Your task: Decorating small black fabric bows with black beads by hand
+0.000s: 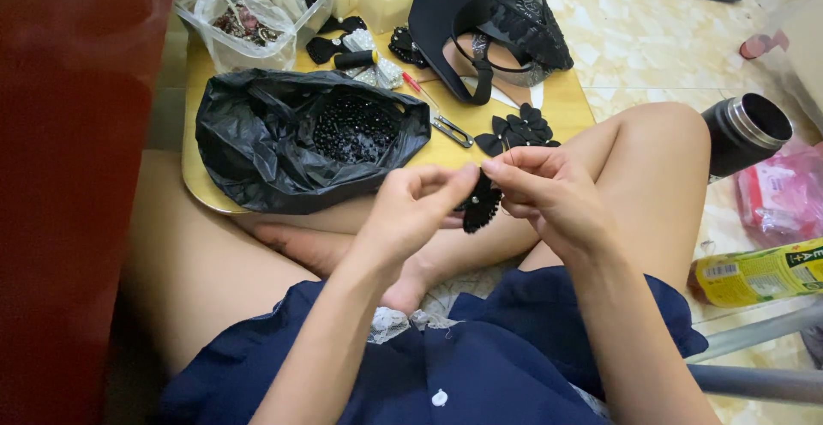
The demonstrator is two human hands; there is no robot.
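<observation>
A cream marble-patterned tiled floor (651, 39) holds a low yellow wooden surface (561, 103) at twelve o'clock. On it, at ten o'clock, a crumpled black plastic bag of black beads (296, 138). At centre, left hand (411, 210) and right hand (549, 189) both pinch a small black beaded fabric piece (482, 204).

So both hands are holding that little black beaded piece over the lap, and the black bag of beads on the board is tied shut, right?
Not quite. In the head view the black bag lies open, black beads showing inside. The rest holds: left hand and right hand hold the black beaded piece over the lap.
</observation>
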